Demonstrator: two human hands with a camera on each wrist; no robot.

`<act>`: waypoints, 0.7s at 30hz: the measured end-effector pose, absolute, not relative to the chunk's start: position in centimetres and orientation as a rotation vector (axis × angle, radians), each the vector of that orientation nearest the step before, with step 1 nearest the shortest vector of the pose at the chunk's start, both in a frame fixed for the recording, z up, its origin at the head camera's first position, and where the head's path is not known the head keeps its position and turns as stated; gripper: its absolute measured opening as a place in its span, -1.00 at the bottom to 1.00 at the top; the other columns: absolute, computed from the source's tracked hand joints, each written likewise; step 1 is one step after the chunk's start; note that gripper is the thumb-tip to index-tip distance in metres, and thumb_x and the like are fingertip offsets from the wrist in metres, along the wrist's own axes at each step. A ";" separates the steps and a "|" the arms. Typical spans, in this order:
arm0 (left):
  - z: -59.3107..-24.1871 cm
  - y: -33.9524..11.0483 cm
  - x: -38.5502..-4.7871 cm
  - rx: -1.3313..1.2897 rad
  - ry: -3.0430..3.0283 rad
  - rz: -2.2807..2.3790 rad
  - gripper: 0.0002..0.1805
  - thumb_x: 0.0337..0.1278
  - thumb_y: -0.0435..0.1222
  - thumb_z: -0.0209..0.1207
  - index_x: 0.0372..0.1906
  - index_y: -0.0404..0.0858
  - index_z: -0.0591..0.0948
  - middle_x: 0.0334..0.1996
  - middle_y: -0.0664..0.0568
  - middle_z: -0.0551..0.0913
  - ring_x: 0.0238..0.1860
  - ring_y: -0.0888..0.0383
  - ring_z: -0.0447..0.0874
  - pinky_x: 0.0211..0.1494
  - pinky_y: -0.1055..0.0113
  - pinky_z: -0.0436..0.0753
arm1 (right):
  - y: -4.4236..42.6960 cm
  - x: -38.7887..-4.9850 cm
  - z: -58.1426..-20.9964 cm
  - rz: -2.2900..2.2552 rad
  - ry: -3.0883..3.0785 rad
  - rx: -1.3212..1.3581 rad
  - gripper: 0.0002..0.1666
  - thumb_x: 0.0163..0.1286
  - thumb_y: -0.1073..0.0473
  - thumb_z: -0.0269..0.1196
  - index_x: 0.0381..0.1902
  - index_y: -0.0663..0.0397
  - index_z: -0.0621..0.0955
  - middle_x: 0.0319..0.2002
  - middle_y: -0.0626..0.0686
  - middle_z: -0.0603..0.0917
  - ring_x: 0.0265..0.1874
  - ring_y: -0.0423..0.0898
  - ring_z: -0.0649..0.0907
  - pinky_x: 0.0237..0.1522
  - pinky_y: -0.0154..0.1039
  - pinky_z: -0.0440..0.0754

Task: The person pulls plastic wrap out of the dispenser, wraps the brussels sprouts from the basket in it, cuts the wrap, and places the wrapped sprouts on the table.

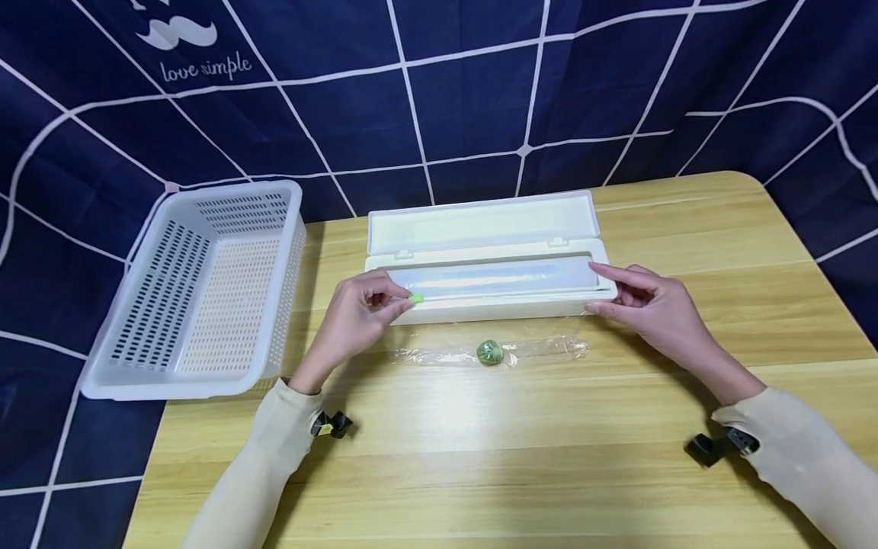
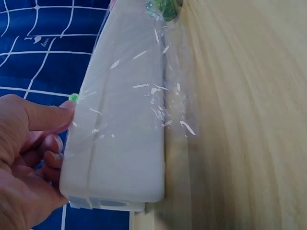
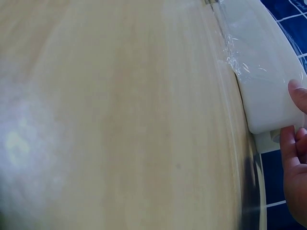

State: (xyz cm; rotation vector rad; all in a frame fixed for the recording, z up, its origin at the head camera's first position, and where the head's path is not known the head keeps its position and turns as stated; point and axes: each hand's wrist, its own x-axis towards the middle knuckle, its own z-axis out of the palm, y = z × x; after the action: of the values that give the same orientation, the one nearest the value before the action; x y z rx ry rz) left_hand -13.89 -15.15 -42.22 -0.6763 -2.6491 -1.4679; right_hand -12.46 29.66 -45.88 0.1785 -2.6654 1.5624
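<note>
"Since we're going near to far, what's sitting closest?"

"Past the near tabletop (image 1: 480, 473), a small green ball (image 1: 490, 352) is lying just in front of the box (image 1: 494, 307), clear film (image 1: 549, 349) spreading to both sides. Can't tell if film's running over or under it."

"Hands?"

"Both grasping. Left hand (image 1: 357, 309) is pinching the green tab (image 1: 416, 298) near the box's left end. Right hand (image 1: 648, 305) is gripping the right end, thumb at the front, forefinger on top."

"Box orientation?"

"It's lying on the tabletop straight ahead, beyond the ball, long axis running crosswise. It's spanning between the hands, each touching an end, so neither's nearer. For the tab, left's winning; right is sitting well apart. I'm judging the front edge as the key line, running from tab toward right hand."

"Behind that?"

"Film roll (image 1: 501, 276) is lying inside, parallel to the box. Lid (image 1: 483, 223) is leaning back along the far side. White basket (image 1: 185, 387) is standing off left; blue cloth (image 1: 466, 99) is hanging behind."
</note>
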 end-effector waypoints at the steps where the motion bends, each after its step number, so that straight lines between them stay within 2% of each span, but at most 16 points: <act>1: -42.3 -15.2 -13.9 -0.686 -2.641 -1.472 -0.91 0.22 -0.50 0.52 -0.24 -0.28 0.88 -0.50 0.09 0.55 -0.47 0.10 0.42 -0.40 0.39 0.36 | 29.6 -12.5 -45.9 1.561 -2.665 0.179 -0.29 0.25 0.33 0.66 0.36 -0.02 0.75 -0.35 0.06 0.46 -0.38 -0.12 0.41 -0.43 -0.36 0.37; 9: -42.7 -15.9 -14.2 -0.698 -2.605 -1.519 -0.89 0.20 -0.53 0.53 -0.22 -0.31 0.87 -0.36 0.04 0.61 -0.38 0.08 0.51 -0.33 0.40 0.49 | 29.7 -12.5 -45.8 1.530 -2.680 0.177 -0.31 0.25 0.30 0.66 0.35 -0.03 0.76 -0.35 0.06 0.47 -0.38 -0.13 0.42 -0.43 -0.36 0.37; 15: -42.9 -16.6 -14.2 -0.667 -2.613 -1.502 -0.90 0.20 -0.52 0.53 -0.23 -0.33 0.87 -0.25 -0.02 0.54 -0.36 0.04 0.44 -0.32 0.38 0.40 | 29.7 -12.4 -45.8 1.527 -2.688 0.163 -0.31 0.25 0.29 0.67 0.34 -0.04 0.76 -0.35 0.06 0.47 -0.38 -0.13 0.42 -0.44 -0.36 0.37; 21: -42.9 -17.2 -14.0 -0.656 -2.584 -1.516 -0.87 0.18 -0.55 0.52 -0.25 -0.30 0.87 -0.22 -0.02 0.55 -0.35 0.04 0.46 -0.31 0.39 0.42 | 29.5 -12.5 -45.6 1.548 -2.673 0.176 -0.32 0.25 0.30 0.66 0.34 -0.02 0.76 -0.36 0.06 0.47 -0.39 -0.13 0.42 -0.45 -0.36 0.37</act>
State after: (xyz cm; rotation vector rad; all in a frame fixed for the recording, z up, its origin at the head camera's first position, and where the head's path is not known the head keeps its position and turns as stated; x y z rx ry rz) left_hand -14.03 -17.24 -42.91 -0.6560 -2.5843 -1.5159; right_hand -12.51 29.52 -45.64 0.1759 -2.6734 1.5477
